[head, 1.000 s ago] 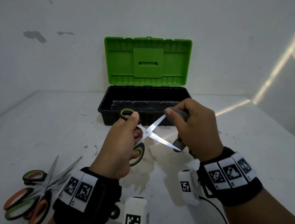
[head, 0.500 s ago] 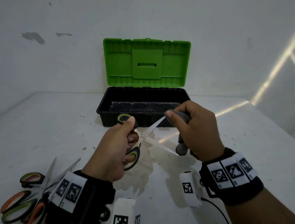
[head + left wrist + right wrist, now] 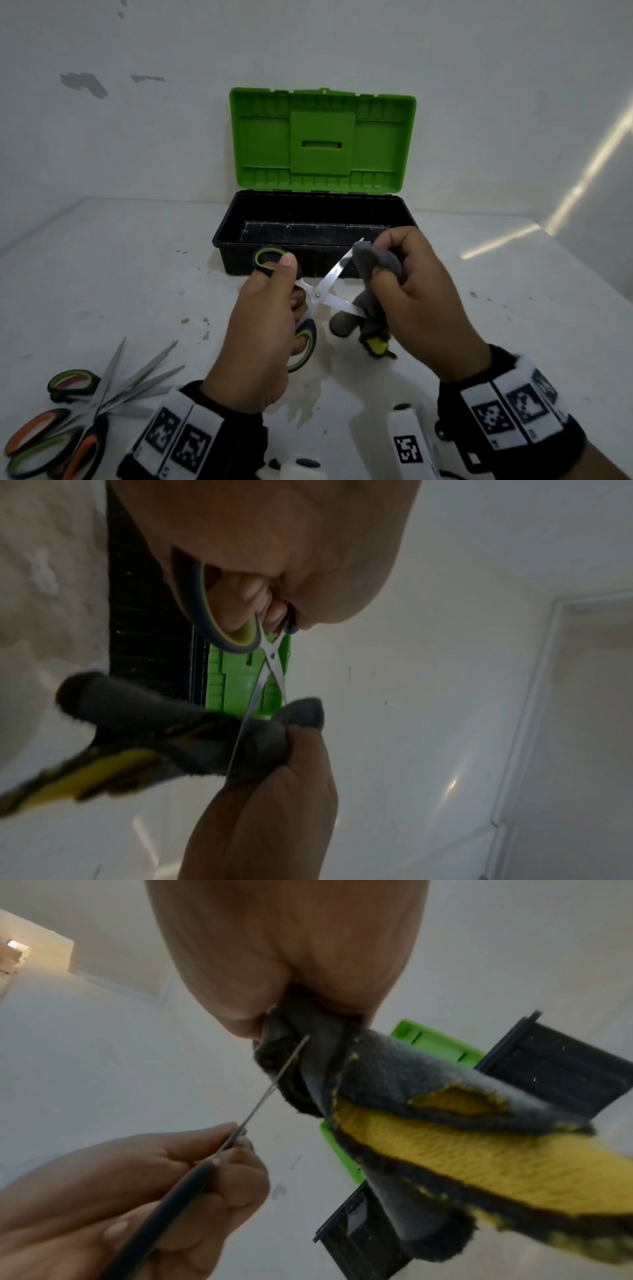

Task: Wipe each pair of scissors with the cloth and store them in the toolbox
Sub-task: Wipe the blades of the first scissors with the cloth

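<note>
A white table [image 3: 102, 274], scuffed and specked, runs back to a blotched white wall. Above it, just in front of the toolbox, the green-and-grey-handled scissors [image 3: 320, 294] are held in the air with the blades spread into an X. The left hand [image 3: 263, 335] has its fingers curled through and round the handle loops, the thumb laid on the upper loop. The right hand [image 3: 411, 301] is closed on a grey-and-yellow fleece cloth [image 3: 375, 263], bunched over the outer part of both blades; the upper blade's tip pokes out just past the cloth, and a loose end hangs below the hand.

The scissors look light and rigid, the steel smooth and probably slippery, with edges and points that will bite, so the plastic loops are the sensible hold, as now. The cloth is soft and thick; I judge it should be kept folded between fingertips and edge, and drawn from the pivot outward along the flat.

Behind the hands the black toolbox [image 3: 239, 222], its green lid [image 3: 322, 137] standing open, shows nothing inside that I can make out. Near the left wrist lies a heap of other scissors [image 3: 85, 411], orange- and green-handled, blades crossing.
</note>
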Tool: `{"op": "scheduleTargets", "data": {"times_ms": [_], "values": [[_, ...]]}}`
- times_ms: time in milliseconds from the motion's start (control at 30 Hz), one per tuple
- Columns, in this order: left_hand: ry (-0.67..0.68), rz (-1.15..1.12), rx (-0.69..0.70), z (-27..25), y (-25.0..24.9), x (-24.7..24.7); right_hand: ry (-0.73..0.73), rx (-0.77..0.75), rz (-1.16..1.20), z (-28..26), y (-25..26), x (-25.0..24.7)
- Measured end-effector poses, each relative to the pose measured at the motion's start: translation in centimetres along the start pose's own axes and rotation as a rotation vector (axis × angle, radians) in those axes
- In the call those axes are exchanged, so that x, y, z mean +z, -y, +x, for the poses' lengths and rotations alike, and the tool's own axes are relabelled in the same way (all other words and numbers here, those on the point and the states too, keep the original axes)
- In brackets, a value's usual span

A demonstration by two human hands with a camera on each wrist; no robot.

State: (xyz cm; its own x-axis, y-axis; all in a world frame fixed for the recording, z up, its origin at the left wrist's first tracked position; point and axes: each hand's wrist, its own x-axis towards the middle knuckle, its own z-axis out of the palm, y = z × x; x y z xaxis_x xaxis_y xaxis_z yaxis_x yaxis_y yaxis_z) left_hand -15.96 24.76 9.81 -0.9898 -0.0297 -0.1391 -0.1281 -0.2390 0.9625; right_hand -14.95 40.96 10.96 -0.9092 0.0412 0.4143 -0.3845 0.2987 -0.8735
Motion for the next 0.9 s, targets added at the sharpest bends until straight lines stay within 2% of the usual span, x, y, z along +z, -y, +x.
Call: {"op": "scheduleTargets", "data": {"times_ms": [133, 367, 767, 900], "values": [[-0.036, -0.026, -0.007, -0.2, 0.4, 0.2, 0.062, -0.134, -0.107, -0.6, -0.4, 1.1], [-0.096, -0.078, 0.061, -0.3, 0.5, 0.1, 0.148, -0.241, -0.196, -2.2, -0.8, 1.4], [-0.061, -0.093, 0.080, -0.7, 0.6, 0.2, 0.115, -0.075, -0.126, -2.6, -1.3, 1.3], [-0.037, -0.080, 0.110, -0.8, 0.5, 0.3, 0.120, -0.063, -0.220, -2.1, -1.2, 1.2]]}}
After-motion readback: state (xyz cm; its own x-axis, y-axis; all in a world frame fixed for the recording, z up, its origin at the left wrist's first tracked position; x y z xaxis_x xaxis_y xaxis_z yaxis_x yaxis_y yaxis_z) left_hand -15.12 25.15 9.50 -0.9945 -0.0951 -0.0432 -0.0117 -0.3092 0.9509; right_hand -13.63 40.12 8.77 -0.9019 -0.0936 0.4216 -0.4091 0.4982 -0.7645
